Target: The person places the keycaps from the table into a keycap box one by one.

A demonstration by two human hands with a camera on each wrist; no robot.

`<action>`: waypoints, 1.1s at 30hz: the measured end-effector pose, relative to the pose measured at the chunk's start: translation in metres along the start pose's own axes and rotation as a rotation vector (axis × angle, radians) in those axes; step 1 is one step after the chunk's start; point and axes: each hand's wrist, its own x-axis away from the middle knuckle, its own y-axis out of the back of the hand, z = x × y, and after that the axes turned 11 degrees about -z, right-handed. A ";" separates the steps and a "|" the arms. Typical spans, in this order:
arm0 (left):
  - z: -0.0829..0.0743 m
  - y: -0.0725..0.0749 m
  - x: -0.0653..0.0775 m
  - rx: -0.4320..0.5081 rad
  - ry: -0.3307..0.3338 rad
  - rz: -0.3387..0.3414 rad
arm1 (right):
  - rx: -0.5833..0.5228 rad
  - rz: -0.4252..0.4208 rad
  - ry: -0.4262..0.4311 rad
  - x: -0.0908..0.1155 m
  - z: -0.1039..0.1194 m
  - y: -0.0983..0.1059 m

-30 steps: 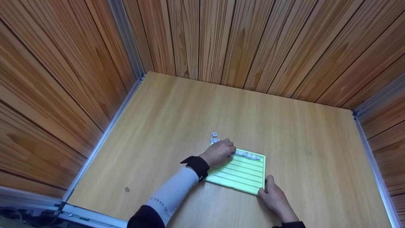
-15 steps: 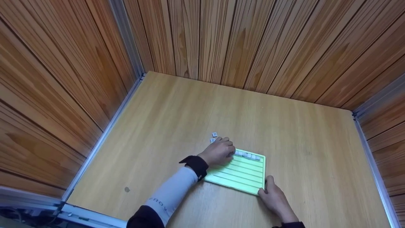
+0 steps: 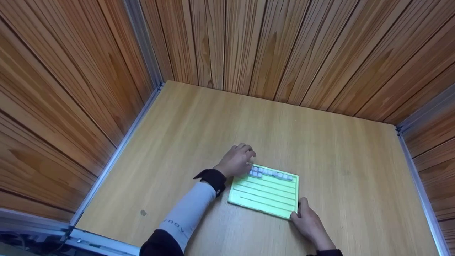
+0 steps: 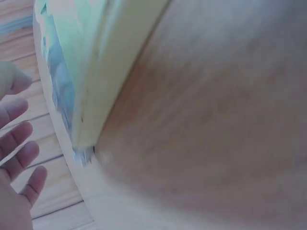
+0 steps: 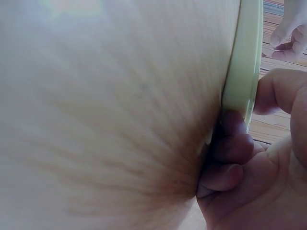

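Observation:
A light green tray [image 3: 265, 197] with ridged rows lies on the table. Small pale square tiles [image 3: 270, 172] line its far row, and a few more [image 3: 255, 174] sit in the row below at the left. My left hand [image 3: 234, 160] hovers at the tray's far left corner; in the left wrist view its fingers [image 4: 21, 160] are spread and slightly bent, with nothing held. A small tile-like piece [image 4: 84, 155] shows by the tray's corner there. My right hand [image 3: 309, 222] grips the near right corner, thumb on top and fingers [image 5: 225, 177] curled below the rim [image 5: 244, 62].
The wooden table [image 3: 177, 142] surrounds the tray. Wood-panelled walls [image 3: 270, 46] rise at the back and sides, with metal rails [image 3: 117, 149] along the edges. A small dark spot [image 3: 143, 212] marks the table at the near left.
My left hand has moved left and away from me, off the tray's rows, uncovering tiles at the left. It now covers where loose tiles lay. The right hand keeps its grip.

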 end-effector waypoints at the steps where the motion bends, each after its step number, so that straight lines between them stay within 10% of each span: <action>1: 0.002 0.001 0.000 0.003 0.017 0.001 | 0.001 0.000 -0.003 0.000 0.000 0.000; 19: 0.026 0.001 -0.007 0.029 0.192 -0.017 | -0.017 -0.005 -0.014 0.000 0.000 0.000; 33: 0.022 -0.004 -0.020 -0.069 0.306 0.216 | -0.026 -0.002 -0.021 -0.001 -0.001 -0.001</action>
